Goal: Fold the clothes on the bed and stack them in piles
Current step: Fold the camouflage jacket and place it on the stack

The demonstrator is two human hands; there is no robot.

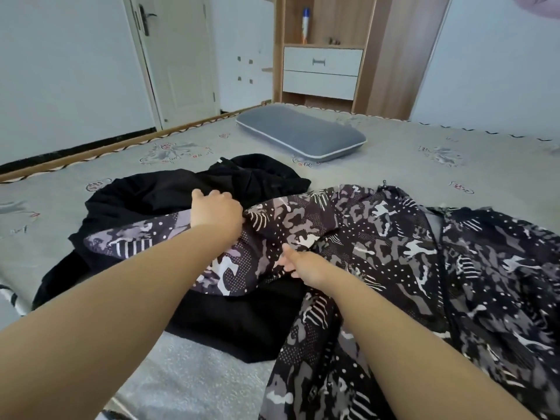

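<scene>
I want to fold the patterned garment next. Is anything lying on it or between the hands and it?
Nothing visible: both the left hand and right hand already touch the patterned garment, which lies partly over the black garment.

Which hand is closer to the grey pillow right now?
Left. The left hand grips the patterned garment at the black clothing's edge, up the bed toward the grey pillow. The right hand pinches patterned fabric nearer the person, farther from it.

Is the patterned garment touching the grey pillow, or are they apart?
Apart. In the head view, a bare strip of the bed sheet shows plainly between the patterned garment and the grey pillow.
</scene>
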